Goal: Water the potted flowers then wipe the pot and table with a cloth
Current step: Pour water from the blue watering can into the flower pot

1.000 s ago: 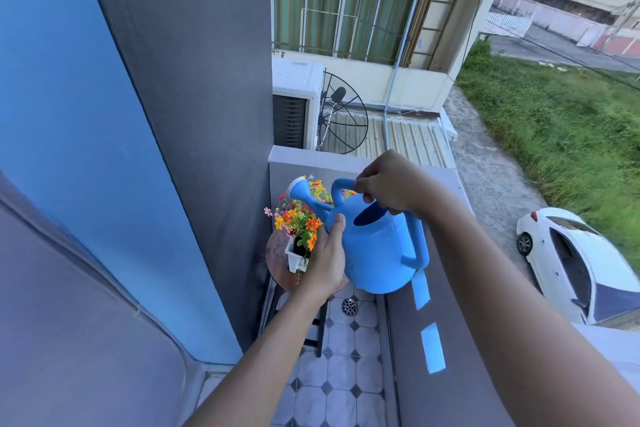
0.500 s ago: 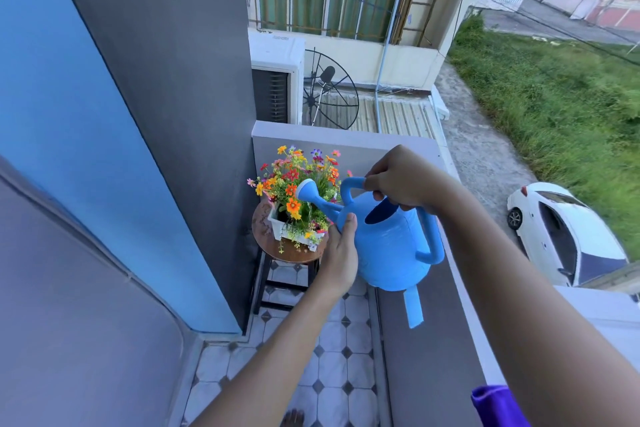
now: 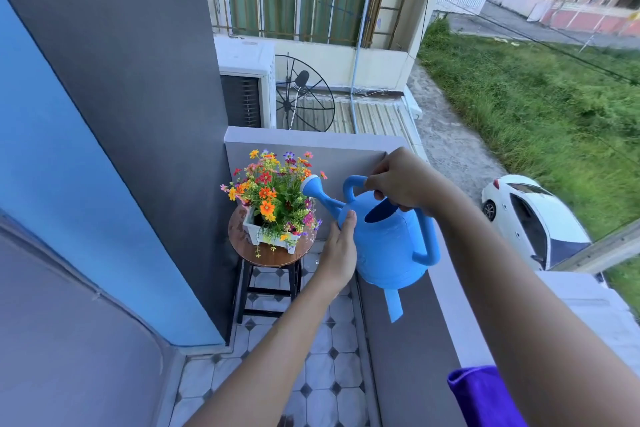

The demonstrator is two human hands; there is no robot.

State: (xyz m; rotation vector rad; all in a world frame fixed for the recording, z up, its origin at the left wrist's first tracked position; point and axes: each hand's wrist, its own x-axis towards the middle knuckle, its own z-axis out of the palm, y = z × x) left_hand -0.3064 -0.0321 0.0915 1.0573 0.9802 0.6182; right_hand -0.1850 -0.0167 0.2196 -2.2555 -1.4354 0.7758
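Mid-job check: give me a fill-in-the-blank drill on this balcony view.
The right hand grips the blue plastic watering can by its top ____.
The left hand touches the can beside the base of its ____.
The colourful flowers sit in a ____ rectangular pot.
That pot stands on a ____ wooden stool.
Missing: handle; spout; white; round.

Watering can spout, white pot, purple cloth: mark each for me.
Watering can spout (image 3: 322, 197), head view, on its neck.
White pot (image 3: 251, 228), head view, on its left wall.
Purple cloth (image 3: 485, 395), head view, on its visible fold.

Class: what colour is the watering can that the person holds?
The watering can is light blue all over; the head view shows it.
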